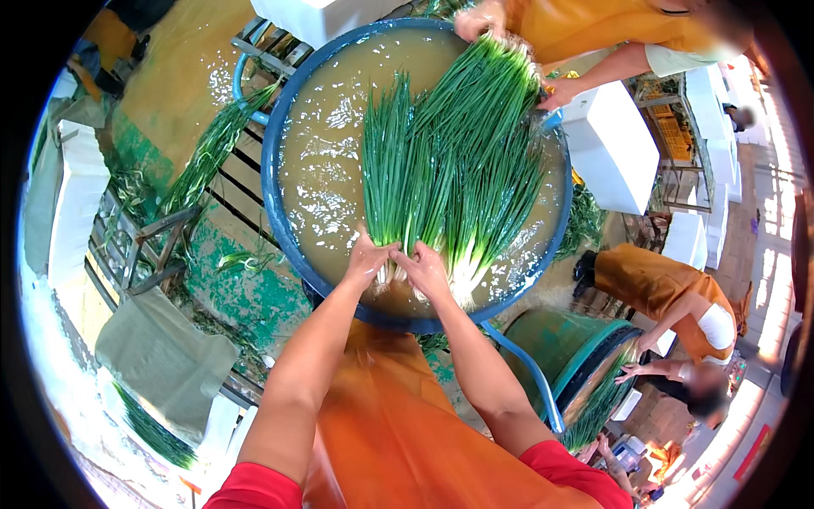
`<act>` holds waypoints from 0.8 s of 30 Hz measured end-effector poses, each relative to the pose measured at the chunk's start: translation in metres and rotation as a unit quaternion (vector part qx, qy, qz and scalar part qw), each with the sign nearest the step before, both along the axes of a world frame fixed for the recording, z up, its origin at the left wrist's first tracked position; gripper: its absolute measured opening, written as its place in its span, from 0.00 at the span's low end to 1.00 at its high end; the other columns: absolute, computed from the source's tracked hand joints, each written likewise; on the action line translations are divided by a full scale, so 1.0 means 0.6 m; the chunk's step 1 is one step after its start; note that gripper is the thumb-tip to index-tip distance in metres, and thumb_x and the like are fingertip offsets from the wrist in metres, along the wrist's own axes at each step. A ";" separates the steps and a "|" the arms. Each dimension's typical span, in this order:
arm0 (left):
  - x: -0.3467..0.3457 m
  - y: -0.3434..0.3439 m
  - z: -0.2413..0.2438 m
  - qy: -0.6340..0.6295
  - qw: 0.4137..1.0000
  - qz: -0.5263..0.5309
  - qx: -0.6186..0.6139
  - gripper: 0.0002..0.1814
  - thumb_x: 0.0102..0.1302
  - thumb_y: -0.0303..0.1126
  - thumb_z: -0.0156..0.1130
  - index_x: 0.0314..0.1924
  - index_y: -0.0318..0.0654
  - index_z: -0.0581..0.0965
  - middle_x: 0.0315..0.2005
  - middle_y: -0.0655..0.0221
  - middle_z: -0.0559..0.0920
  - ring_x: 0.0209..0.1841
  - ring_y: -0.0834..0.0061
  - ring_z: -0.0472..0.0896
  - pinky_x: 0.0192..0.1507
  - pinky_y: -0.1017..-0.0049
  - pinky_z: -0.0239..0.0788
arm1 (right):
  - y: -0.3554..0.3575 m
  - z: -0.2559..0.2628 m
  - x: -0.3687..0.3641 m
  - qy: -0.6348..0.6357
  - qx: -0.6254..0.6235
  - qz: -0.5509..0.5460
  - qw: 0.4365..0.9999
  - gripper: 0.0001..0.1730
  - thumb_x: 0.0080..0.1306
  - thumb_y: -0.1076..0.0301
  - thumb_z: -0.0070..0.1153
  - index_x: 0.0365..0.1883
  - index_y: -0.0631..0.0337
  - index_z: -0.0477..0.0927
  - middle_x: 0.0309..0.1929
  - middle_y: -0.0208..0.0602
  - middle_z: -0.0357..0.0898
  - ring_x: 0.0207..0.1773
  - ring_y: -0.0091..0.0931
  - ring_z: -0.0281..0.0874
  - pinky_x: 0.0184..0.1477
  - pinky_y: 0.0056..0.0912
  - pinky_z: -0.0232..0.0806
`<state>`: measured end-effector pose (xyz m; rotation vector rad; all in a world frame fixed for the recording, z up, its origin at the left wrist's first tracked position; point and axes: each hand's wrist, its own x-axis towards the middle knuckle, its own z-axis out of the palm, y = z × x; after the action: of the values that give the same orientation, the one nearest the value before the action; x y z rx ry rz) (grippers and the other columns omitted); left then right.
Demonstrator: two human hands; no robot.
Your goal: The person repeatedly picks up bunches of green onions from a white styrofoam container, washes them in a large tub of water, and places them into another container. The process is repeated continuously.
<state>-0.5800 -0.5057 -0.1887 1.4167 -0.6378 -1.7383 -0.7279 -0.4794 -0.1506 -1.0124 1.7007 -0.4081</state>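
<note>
A round blue tub [275,191] of murky water stands before me, with many green onions afloat in it. My left hand [367,259] grips the white root ends of a bunch of green onions [386,165] at the near side of the tub. My right hand [422,270] closes on the white ends beside it, the two thumbs nearly touching. Just right of my right hand, more green onions [489,216] lie with their white ends toward me. At the far rim a co-worker's hands [556,92] hold another bunch [489,83], its white ends pointing away from me.
White foam boxes [613,146] stand right of the tub. A blue hose [531,369] runs from the near rim toward a green tub [572,343], where another person [674,299] handles green onions. Left are a metal rack [238,184], loose green onions [216,146] and a grey cloth [162,356].
</note>
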 end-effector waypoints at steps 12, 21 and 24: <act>0.025 0.014 -0.014 -0.031 0.998 -0.057 0.024 0.43 0.57 0.40 0.80 0.65 0.31 0.66 0.53 0.60 0.82 0.55 0.69 0.80 0.60 0.70 0.71 | 0.174 0.092 -0.031 0.020 -0.063 0.049 0.997 0.24 0.83 0.54 0.42 0.41 0.66 0.79 0.28 0.40 0.85 0.22 0.28 0.81 0.31 0.33 0.74; 0.033 0.016 0.001 0.044 0.992 -0.084 0.083 0.40 0.59 0.30 0.78 0.67 0.31 0.65 0.54 0.59 0.82 0.54 0.68 0.82 0.61 0.65 0.73 | 0.121 0.140 0.025 0.217 -0.063 0.169 0.959 0.27 0.66 0.51 0.66 0.54 0.62 0.77 0.27 0.43 0.83 0.33 0.47 0.83 0.36 0.49 0.74; 0.014 0.008 0.031 -0.022 0.994 -0.048 0.091 0.38 0.58 0.23 0.78 0.65 0.29 0.67 0.48 0.60 0.84 0.41 0.74 0.84 0.45 0.72 0.79 | 0.059 0.038 0.049 0.251 -0.086 0.199 0.943 0.15 0.69 0.58 0.58 0.39 0.62 0.76 0.27 0.50 0.83 0.33 0.51 0.82 0.34 0.55 0.73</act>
<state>-0.5717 -0.5012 -0.1699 1.5752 -0.5925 -1.8842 -0.6986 -0.4439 -0.1279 -1.6578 1.8575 -0.0260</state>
